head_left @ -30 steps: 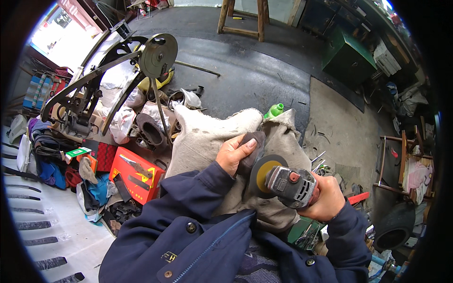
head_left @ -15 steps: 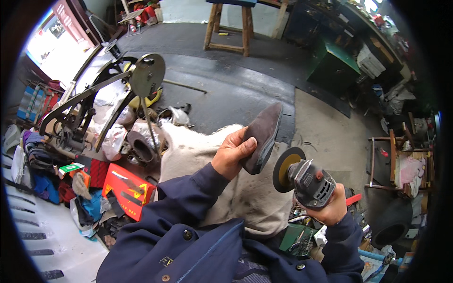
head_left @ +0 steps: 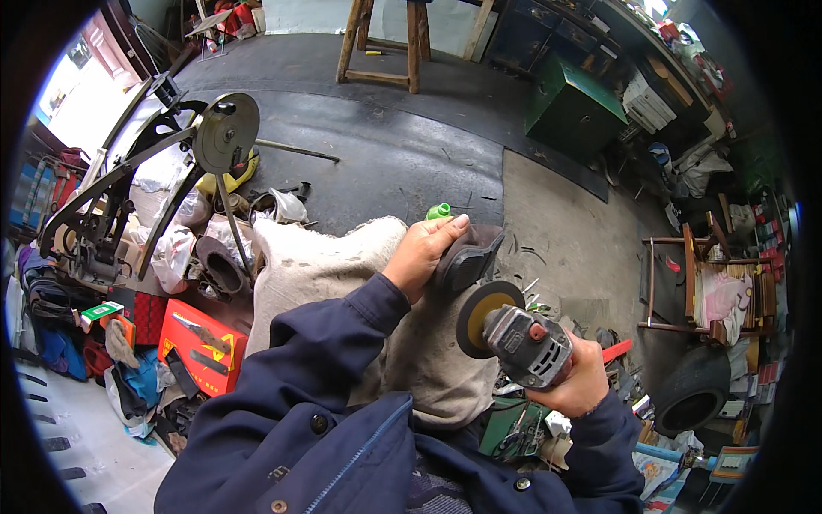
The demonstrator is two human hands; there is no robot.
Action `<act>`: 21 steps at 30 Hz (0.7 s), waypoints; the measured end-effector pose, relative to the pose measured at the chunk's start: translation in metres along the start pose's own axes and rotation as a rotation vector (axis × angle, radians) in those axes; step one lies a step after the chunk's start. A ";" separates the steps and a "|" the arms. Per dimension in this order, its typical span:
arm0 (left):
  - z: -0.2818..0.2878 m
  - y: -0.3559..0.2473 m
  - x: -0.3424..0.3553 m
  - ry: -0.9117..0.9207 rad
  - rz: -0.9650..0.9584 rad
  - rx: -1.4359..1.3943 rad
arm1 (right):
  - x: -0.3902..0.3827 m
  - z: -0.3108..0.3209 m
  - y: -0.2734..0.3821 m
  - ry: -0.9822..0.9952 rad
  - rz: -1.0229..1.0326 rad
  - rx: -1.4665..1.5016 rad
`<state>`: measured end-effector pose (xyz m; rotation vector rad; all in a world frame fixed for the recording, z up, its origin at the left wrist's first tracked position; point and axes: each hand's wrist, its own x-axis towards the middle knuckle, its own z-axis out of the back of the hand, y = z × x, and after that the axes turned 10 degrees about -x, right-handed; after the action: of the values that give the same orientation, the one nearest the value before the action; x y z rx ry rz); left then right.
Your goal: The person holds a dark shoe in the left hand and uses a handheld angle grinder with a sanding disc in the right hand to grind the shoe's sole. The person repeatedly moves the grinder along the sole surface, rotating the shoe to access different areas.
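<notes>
My left hand (head_left: 417, 259) grips a dark grey-brown shoe (head_left: 470, 259) above my lap, thumb on top, with one end of it turned toward me. Closed round the body of an angle grinder (head_left: 528, 349) is my right hand (head_left: 575, 377). The grinder's round disc (head_left: 486, 319), dark-rimmed with a tan centre, stands just below and right of the shoe. Whether disc and shoe touch, I cannot tell. Beneath both hands a cream cloth (head_left: 312, 270) covers my lap.
At left stands a black metal hand-cranked machine (head_left: 221, 137) among bags and scraps. A red box (head_left: 201, 347) holding blades lies nearer. A green bottle (head_left: 438, 211) shows behind the shoe. Farther off are a wooden-legged stool (head_left: 377, 75), a green cabinet (head_left: 574, 107) and a tyre (head_left: 689, 403).
The shoe has tipped from pointing up and away to a lower angle, one end facing me. The disc now sits closer beneath it. The whole view has shifted slightly.
</notes>
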<state>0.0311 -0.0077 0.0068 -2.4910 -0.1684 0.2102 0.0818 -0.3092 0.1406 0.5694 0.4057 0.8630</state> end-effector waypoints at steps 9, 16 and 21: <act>-0.012 0.005 0.005 -0.036 0.000 0.072 | 0.019 0.009 0.020 -0.046 0.113 -0.305; -0.014 0.007 0.006 -0.018 -0.047 0.158 | 0.021 0.012 0.021 -0.028 0.104 -0.318; -0.019 0.008 0.003 -0.023 -0.061 0.209 | 0.020 0.015 0.021 0.026 0.024 -0.220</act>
<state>0.0380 -0.0242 0.0169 -2.2736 -0.2200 0.2192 0.0892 -0.2867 0.1632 0.3613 0.3229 0.9252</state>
